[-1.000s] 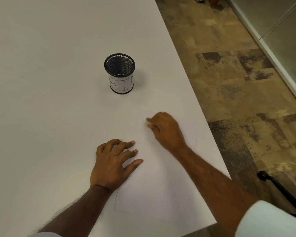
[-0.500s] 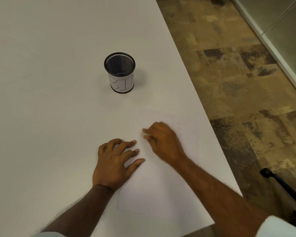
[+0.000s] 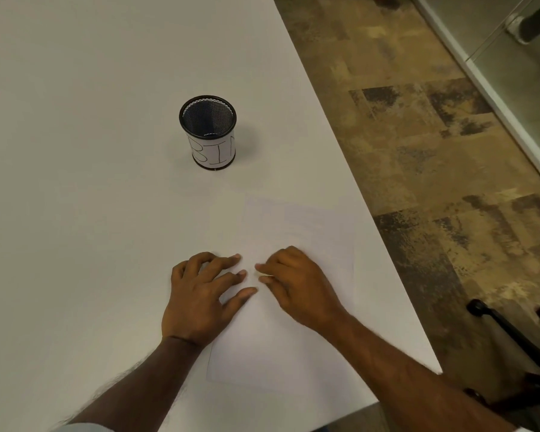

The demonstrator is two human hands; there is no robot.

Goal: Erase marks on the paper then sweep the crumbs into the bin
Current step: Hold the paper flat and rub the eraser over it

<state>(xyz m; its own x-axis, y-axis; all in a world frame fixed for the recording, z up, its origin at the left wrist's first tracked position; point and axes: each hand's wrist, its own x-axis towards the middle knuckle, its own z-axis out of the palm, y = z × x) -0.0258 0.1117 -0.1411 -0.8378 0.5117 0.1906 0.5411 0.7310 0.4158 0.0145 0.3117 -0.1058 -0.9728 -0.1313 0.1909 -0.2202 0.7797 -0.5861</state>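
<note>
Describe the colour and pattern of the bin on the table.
Black wire mesh bin with a white paper label hand-lettered "BIN", seen in the head view.

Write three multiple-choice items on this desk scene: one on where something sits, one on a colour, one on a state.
1. Where does the bin stand?
A. On the paper
B. On the table, beyond the paper
C. On the floor

2. What colour is the bin's mesh rim?
A. Black
B. Red
C. Yellow

3. How is the left hand placed?
A. Raised above the table
B. Gripping the bin
C. Resting with fingers spread at the paper's left edge

Answers: 1 B, the bin stands on the table, clear of the paper's far edge. 2 A, the rim and mesh are black above a white label. 3 C, the left hand lies flat at the sheet's edge, beside the right hand, which is on the sheet.
</note>
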